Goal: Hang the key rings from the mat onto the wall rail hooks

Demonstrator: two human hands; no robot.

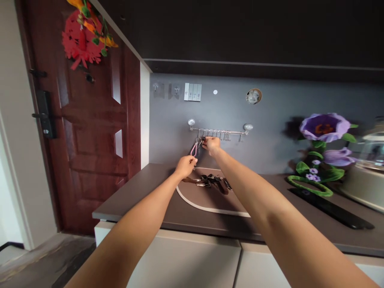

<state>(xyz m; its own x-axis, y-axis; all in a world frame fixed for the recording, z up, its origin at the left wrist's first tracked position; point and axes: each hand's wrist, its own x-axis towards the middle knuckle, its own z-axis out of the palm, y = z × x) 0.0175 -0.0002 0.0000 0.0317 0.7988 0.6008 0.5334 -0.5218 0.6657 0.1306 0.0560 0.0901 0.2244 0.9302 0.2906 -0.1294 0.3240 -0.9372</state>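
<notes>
A key ring with a pink strap [194, 149] hangs at the left end of the metal hook rail [222, 131] on the grey wall. My left hand [185, 166] is closed in a pinch at the strap's lower end. Higher up, my right hand [212, 145] pinches a small dark piece beside the ring, just under the hooks; whether it is a key, I cannot tell. Below both hands, several keys [211, 181] and dark straps lie in a heap on a brown mat [207, 206] with a pale rim.
Purple artificial flowers [325, 127] stand on the counter [135, 190] at right, beside a long black object [331, 210] and a pale round-based appliance [364, 182]. A dark cabinet [255, 32] overhangs the counter. At left is a red-brown door [93, 144].
</notes>
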